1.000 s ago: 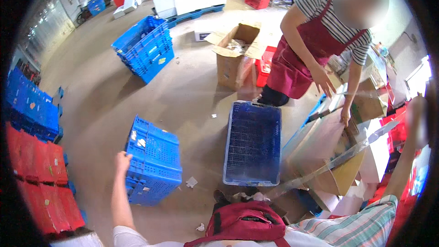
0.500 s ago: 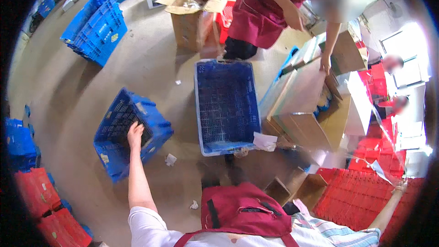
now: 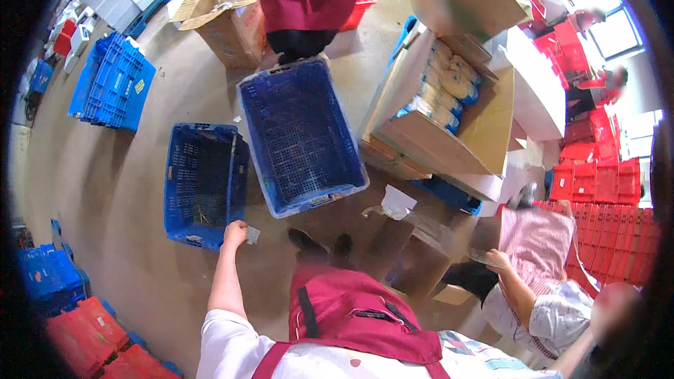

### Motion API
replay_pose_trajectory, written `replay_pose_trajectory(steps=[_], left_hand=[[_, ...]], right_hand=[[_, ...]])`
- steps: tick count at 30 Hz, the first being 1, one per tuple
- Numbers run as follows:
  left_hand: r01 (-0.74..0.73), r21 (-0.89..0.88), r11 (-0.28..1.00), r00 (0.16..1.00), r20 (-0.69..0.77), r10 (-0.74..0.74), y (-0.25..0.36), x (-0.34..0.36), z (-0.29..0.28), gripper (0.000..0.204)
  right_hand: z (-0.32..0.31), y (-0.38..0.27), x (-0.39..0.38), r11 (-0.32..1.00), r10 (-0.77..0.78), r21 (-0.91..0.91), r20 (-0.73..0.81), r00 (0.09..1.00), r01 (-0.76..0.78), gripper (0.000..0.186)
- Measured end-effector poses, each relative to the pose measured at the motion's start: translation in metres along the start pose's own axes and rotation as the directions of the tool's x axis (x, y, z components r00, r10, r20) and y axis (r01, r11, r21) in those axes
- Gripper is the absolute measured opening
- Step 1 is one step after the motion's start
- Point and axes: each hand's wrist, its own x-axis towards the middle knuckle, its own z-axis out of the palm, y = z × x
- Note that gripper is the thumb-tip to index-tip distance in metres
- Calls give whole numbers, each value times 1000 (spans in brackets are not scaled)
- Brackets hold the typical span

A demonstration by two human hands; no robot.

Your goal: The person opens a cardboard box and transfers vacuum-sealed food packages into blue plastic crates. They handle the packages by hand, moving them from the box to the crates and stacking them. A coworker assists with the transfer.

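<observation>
In my head view, the only 1 I have, the held blue crate [image 3: 207, 175] is on my left, open side up, just beside a wide blue crate [image 3: 302, 137] with a pale, worn rim. I cannot tell whether their 2 walls touch. As I judge it, the held crate is already down on the floor and roughly lined up, while letting go of it is not yet done. I make out only a few light scraps inside it; the wide crate shows its perforated floor. To the right, an open carton [image 3: 401, 139] holds pale, blue-trimmed packs [image 3: 442, 91], and I see 0 of those in either crate.

My left hand [image 3: 236, 231] is closed on the held crate's near right corner, back of the hand upward, with the fingers curled over the rim. That forearm reaches forward from the lower edge, nearly straight and leaning a little right. My right forearm [image 3: 577, 356] stretches far out to the right, low in the view; a blurred patch hides where its hand should be, so I cannot tell its grip. Near it, a co-worker in a pink checked apron [image 3: 537, 238] bends low.
</observation>
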Motion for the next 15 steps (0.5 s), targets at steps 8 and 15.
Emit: replay_pose_trajectory(steps=[8, 15], left_hand=[[-114, -13, 993, 986, 123, 115, 148, -49, 46, 34], [-634, -385, 670, 605, 293, 741, 396, -143, 124, 74]], right_hand=[[-28, -41, -16, 940, -128, 314, -33, 991, 132, 24], [2, -90, -80, 737, -214, 671, 123, 969, 77, 17]])
